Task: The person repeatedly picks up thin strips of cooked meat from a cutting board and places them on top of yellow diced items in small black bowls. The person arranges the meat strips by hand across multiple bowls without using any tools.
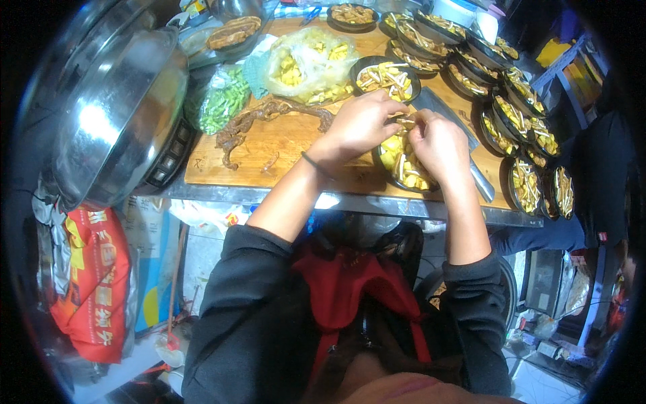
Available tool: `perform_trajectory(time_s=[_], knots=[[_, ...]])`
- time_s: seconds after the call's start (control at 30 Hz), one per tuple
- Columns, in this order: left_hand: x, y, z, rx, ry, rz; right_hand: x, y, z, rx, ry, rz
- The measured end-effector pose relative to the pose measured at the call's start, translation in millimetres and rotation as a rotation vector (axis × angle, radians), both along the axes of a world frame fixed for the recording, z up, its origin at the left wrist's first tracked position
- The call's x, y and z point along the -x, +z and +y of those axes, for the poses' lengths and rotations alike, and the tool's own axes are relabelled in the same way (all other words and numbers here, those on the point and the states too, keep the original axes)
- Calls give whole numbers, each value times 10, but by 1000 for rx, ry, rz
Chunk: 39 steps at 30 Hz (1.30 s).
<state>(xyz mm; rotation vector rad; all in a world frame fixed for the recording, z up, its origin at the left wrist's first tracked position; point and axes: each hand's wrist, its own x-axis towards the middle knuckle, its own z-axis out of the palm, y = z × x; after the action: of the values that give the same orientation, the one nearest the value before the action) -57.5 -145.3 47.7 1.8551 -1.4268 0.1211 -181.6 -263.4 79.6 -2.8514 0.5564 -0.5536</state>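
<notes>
Both hands meet above the far side of a dark bowl (376, 160) of yellow chunks and pale strips near the board's front edge. My left hand (360, 126) has its fingers bent and pinched together. My right hand (441, 145) is closed too, its fingertips close to the left's. Small brownish bits show between them, but I cannot make out what the fingers hold. Just beyond stands a similar filled bowl (383, 77). A cleaver (444, 116) lies right of my hands, partly covered by the right one. Strips of dark cooked meat (259, 121) lie on the wooden board (252, 168).
An open plastic bag of yellow chunks (313, 64) and a bag of green pieces (219, 101) lie beyond the meat. Several filled bowls (515, 121) crowd the right side, some stacked. A large metal basin (121, 114) stands left, beside a scale-like keypad (173, 151).
</notes>
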Motion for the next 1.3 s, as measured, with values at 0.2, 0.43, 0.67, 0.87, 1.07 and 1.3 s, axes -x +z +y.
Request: perform_trajectory(time_s=[0.2,0.43,0.67,0.87,1.07,1.3], knots=[[-104,5,-124,-33,-41,-160,29,31,-27,-170,58,-79],[-257,-86,-1,-47,-86,-281,162,-19,-31,-74,263,-55],[-131,-68,97,102,-15,-113,241,-83,-72,-54,181,-103],[-468,60,564,108,533,-111,168,-63,6,76,152,-76],[-1223,224,674,-459,488,-226,31,-40,73,202,101,3],[-1441,191,385,-903,425,-304,-88,-37,55,276,83,-11]])
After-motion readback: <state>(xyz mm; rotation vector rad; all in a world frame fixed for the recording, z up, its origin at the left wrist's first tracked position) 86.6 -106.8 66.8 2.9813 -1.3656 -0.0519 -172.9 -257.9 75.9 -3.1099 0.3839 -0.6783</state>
